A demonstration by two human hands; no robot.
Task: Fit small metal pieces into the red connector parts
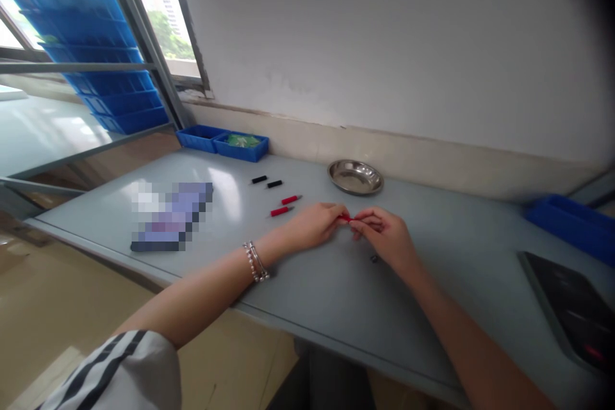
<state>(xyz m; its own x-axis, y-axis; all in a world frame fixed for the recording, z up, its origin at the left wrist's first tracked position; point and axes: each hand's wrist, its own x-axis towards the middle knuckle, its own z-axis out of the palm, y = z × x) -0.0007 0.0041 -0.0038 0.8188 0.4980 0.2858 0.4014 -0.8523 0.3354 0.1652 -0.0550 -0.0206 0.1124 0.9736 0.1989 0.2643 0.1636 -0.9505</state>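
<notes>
Both hands meet over the grey table [307, 282], in front of the metal dish. My left hand [319, 225] is closed, its fingertips around one end of a small red pen-like piece [349, 219]. At the other end of this piece, the thumb and fingers of my right hand [387, 234] pinch it. Fingers cover most of it, so its exact kind is hard to make out. To the left lie two similar red pieces with thin metal tips [281, 211] and two black ones [275, 184]. A tiny dark part [374, 259] rests just below my right hand.
A round metal dish [355, 191] stands near the wall. Two small blue bins [243, 152] sit at the back left, one holding green packets. A blurred-out flat object [173, 218] lies left. At right are a black flat device [567, 307] and a blue bin [574, 227].
</notes>
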